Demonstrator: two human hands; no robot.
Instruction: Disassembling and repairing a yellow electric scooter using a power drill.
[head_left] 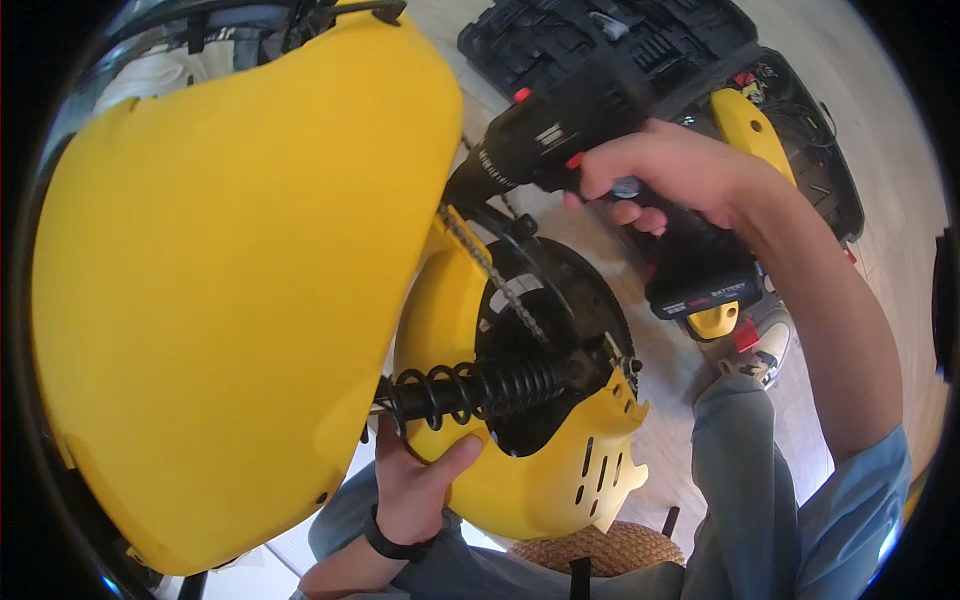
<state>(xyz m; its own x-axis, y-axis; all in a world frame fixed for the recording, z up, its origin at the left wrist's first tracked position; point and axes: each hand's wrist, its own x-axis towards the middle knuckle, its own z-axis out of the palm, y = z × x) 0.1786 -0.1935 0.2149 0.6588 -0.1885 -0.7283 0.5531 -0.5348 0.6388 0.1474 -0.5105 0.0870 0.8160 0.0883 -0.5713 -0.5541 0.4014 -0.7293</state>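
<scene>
The black cordless drill with red buttons (590,150) is being gripped by its pistol handle in the right hand (665,175), fingers wrapped tight, its nose pressing in behind the big glossy yellow plastic body panel (230,290). It is looking dense, bottom-heavy at its battery and rigid. The left hand (415,480), fingers curled, is steadying the smaller yellow vented cover (560,470) beside the black coil spring (470,390).

A big yellow panel (230,290) walls off the left; chain (490,270), black spring (480,390) and yellow wheel cover (560,470) crowd the centre, leaving open floor (680,420) only between cover and knee (740,440)
</scene>
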